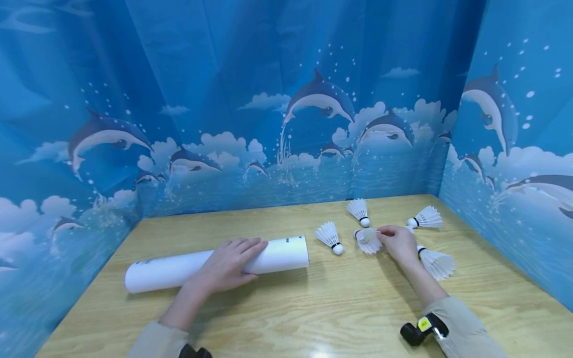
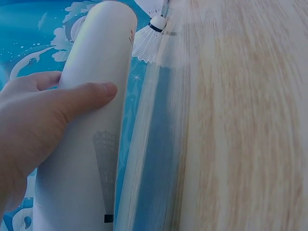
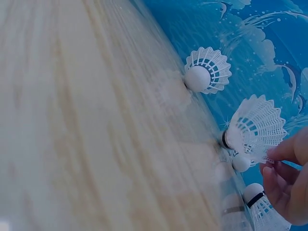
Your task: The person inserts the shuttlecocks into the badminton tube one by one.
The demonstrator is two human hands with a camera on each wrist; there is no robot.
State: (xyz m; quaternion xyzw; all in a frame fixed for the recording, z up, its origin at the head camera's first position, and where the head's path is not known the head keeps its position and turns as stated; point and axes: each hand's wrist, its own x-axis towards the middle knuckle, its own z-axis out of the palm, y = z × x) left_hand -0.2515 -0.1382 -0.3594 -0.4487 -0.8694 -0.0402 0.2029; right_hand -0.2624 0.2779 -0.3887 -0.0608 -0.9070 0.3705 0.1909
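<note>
A long white cylindrical tube [image 1: 286,254] lies across the left half of the table. My left hand [image 1: 226,266] grips it from above, fingers over the top and thumb along the near side; a printed shuttlecock shows on the tube [image 2: 98,57] in the left wrist view. Over to the right, my right hand [image 1: 400,246] pinches the skirt edge of a white shuttlecock [image 1: 369,241] between thumb and fingertips. The right wrist view shows that shuttlecock's skirt [image 3: 262,127] flaring toward the fingers, its black band and cork facing away.
Around the right hand lie more white shuttlecocks: one left [image 1: 329,235], one behind [image 1: 358,211], one at the far right [image 1: 427,217] and one beside the wrist [image 1: 437,263]. A blue dolphin-print curtain [image 1: 250,149] borders the wooden table [image 1: 286,318] at back and sides.
</note>
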